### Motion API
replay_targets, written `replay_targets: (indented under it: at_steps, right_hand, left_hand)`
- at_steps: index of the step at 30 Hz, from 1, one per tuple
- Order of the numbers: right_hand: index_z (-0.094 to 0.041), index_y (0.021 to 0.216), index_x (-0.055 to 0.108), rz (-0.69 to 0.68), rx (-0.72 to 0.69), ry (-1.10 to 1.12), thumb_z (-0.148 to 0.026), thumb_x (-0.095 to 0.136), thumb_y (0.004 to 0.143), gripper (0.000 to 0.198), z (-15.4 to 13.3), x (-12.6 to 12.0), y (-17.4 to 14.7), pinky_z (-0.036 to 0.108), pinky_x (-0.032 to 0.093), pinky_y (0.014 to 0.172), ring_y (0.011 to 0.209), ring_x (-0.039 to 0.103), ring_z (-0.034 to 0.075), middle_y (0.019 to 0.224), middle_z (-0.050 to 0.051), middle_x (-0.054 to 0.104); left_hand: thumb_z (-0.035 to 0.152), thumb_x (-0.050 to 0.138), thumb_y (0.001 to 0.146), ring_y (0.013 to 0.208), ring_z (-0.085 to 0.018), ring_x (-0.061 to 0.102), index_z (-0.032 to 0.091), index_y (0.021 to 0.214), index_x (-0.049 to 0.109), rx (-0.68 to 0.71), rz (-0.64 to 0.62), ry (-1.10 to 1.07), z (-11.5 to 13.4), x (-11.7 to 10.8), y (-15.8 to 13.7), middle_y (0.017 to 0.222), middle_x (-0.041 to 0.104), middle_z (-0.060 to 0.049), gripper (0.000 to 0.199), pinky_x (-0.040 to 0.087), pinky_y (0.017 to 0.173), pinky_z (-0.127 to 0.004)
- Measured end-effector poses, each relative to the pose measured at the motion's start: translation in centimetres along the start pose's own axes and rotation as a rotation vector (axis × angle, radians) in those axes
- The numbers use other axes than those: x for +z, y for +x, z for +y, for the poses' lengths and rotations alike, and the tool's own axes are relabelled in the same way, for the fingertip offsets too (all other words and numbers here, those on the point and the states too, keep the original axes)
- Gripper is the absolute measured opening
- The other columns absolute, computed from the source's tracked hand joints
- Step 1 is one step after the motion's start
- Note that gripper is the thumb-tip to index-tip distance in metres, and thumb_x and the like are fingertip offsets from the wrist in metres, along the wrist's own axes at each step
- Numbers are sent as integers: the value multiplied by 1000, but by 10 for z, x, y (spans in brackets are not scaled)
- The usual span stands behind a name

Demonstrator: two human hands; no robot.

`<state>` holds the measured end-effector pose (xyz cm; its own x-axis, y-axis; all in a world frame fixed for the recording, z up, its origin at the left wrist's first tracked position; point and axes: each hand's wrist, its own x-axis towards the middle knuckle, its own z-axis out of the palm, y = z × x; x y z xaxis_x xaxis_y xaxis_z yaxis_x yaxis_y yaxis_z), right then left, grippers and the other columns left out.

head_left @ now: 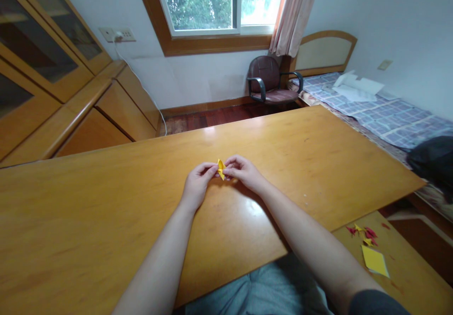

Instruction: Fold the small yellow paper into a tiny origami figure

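A small yellow folded-paper origami piece [221, 168] is held just above the table, between my two hands. My left hand [198, 183] pinches its left side between thumb and fingers. On the other side, my right hand [244, 171] grips the paper's right edge with thumb and forefinger. Pointed folds stick out at the top and bottom of the piece. The fingertips cover part of it, so its full shape cannot be made out.
The wooden table [106, 211] spreads under my hands. At lower right, a lower wooden surface [417, 263] bears several red and yellow folded papers [368, 235] and a stack of yellow paper squares [375, 261]. Beyond stand a chair [269, 79], a bed [389, 112] and a cabinet [78, 103].
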<state>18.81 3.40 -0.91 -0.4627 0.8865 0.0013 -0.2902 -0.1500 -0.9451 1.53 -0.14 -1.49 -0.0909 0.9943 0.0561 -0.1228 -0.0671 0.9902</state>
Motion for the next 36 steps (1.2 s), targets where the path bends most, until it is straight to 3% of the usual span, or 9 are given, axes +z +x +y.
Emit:
replay_targets:
  at_steps: [12,17,36]
  right_hand:
    - [-16,82,66,15,41,8,-46,83,67,38,-4,-2,-2,24,52,62,66,67,12,76,2,73]
    - [-15,80,68,33,63,-11,-44,85,65,37,-4,-4,-1,23,51,61,58,63,10,68,1,71]
    - [-14,77,69,12,92,-102,-44,86,62,38,-10,-3,-4,24,49,61,58,62,11,67,1,71]
  left_hand:
    - [39,85,66,77,-15,63,17,82,77,-96,8,-124,1,2,1,83,73,-4,28,50,75,-25]
    - [37,85,66,78,-15,62,17,80,77,-97,-27,-103,4,1,0,82,72,-3,25,49,76,-25]
    - [44,87,62,63,-13,57,15,73,75,-224,-119,-134,9,-2,0,70,68,-3,32,46,62,-23]
